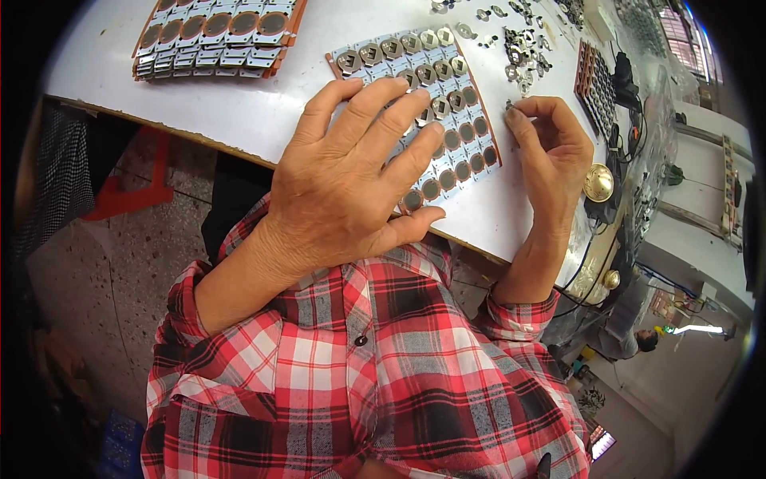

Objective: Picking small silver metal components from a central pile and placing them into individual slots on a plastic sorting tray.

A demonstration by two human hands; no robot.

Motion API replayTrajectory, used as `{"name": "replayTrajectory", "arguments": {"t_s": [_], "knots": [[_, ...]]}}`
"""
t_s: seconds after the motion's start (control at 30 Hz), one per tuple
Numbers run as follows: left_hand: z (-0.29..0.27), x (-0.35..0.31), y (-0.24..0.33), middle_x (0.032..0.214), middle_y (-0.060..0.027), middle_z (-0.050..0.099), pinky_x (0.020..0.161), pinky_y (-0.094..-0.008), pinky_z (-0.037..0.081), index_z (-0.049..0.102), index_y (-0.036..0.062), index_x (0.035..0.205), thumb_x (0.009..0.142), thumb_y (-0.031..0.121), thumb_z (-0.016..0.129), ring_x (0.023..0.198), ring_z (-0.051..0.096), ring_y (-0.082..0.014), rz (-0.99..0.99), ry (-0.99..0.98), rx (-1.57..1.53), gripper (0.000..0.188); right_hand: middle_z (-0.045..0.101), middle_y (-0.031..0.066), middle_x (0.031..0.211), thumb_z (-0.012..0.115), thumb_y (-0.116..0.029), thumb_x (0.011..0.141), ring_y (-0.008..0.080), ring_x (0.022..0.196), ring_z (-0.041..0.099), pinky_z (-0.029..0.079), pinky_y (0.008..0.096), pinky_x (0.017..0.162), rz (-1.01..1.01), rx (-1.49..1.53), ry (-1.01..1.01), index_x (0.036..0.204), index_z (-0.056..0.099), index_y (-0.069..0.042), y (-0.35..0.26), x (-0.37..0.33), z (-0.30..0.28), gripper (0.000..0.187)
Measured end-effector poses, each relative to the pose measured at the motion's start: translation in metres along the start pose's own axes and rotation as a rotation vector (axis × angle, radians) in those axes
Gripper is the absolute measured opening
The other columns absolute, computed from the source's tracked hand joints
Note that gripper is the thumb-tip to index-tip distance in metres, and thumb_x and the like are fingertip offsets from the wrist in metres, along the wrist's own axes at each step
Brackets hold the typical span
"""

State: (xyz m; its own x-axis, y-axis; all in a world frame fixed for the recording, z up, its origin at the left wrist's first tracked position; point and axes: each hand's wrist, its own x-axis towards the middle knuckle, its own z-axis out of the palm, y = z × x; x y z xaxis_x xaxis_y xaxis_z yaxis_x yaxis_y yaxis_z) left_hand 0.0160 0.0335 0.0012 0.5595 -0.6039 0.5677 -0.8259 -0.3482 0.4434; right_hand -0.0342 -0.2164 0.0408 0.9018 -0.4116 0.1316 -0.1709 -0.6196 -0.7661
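Observation:
A panel of white circuit boards (pixel 452 182) with rows of round dark pads lies on the white table. Silver metal clips (pixel 392 48) sit on the pads of its farther rows, while the nearer rows show bare pads. My left hand (pixel 343 168) lies over the panel's left side, fingers spread, hiding part of it. Just right of the panel, my right hand (pixel 552 148) pinches thumb and forefinger together. A bit of a small metal piece (pixel 509 104) shows at those fingertips; its shape is mostly hidden. Beyond that hand, loose metal clips (pixel 523 54) lie scattered.
A stack of similar panels (pixel 214 36) stands at the far left of the white table (pixel 199 104). Another filled panel (pixel 594 88) rests at the right, beside cables and clear plastic wrap. A red stool (pixel 140 191) is on the floor at left. Another person (pixel 626 343) appears far right.

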Motion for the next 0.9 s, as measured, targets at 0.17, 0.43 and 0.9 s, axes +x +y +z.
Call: {"name": "replayTrajectory", "arguments": {"t_s": [0.17, 0.43, 0.9], "knots": [[0.002, -0.001, 0.0, 0.133, -0.0153, 0.067, 0.108, -0.0534, 0.046, 0.074, 0.0082, 0.12, 0.072, 0.049, 0.08, 0.126, 0.062, -0.0353, 0.002, 0.008, -0.004, 0.063, 0.067, -0.0013, 0.093, 0.071, 0.003, 0.095, 0.0045, 0.078, 0.059, 0.048, 0.019, 0.068, 0.059, 0.251, -0.039, 0.118, 0.073, 0.002, -0.018, -0.003, 0.005, 0.023], [0.001, 0.0, 0.0, 0.132, -0.0157, 0.068, 0.108, -0.0541, 0.046, 0.074, 0.0076, 0.12, 0.076, 0.052, 0.078, 0.125, 0.062, -0.0351, 0.004, 0.009, 0.003, 0.063, 0.067, -0.0024, 0.093, 0.069, -0.003, 0.1, 0.0026, 0.075, 0.058, 0.044, 0.0176, 0.064, -0.072, 0.099, -0.108, 0.124, 0.071, -0.001, -0.011, -0.001, 0.01, 0.024], [0.001, -0.001, 0.001, 0.132, -0.0155, 0.067, 0.108, -0.0546, 0.046, 0.073, 0.0072, 0.12, 0.07, 0.048, 0.081, 0.125, 0.061, -0.035, -0.007, 0.002, -0.012, 0.065, 0.072, 0.0004, 0.089, 0.073, -0.002, 0.097, 0.0046, 0.072, 0.061, 0.045, 0.0189, 0.062, 0.029, 0.332, -0.115, 0.108, 0.073, 0.0, -0.025, 0.005, 0.019, 0.011]]}}
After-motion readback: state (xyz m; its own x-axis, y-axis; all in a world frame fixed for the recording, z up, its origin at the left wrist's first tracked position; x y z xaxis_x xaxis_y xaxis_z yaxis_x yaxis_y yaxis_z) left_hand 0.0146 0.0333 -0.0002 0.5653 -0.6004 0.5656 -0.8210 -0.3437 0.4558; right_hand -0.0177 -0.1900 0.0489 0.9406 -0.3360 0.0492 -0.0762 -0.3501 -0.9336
